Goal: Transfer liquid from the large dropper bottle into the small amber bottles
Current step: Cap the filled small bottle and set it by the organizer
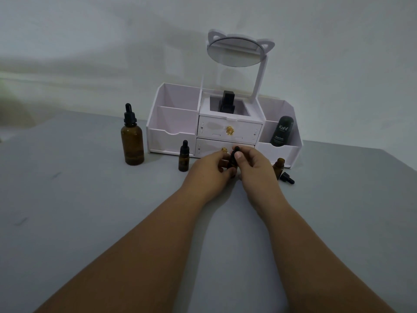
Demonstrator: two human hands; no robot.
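Your left hand (pixel 209 169) and right hand (pixel 253 168) meet in the middle of the grey table (pixel 90 222), right in front of the white organizer (pixel 171 134). Between them is a small amber bottle (pixel 230 164). Left fingers are curled round its body, and your right thumb and fingertips pinch the black dropper cap (pixel 236 149) on top. Most of the bottle is hidden by your fingers, so can't tell how far the cap is screwed on.

The large dropper bottle (pixel 132 141) stands upright well off to your left with its dropper in, and there's a dark band of liquid near the bottom. A second small bottle (pixel 184 160) stands capped between it and your left hand, just in front of the organizer's lower edge. On your right, just beside your right hand, a third small bottle (pixel 278 167) stands open, and its loose dropper (pixel 287 178) lies flat on the table next to it.

In the organizer, a dark Kahf tube (pixel 282 132) sits in the right compartment and a black bottle (pixel 228 102) in the middle top one. A round mirror (pixel 237 51) with cat ears stands above, and both drawers have gold knobs.
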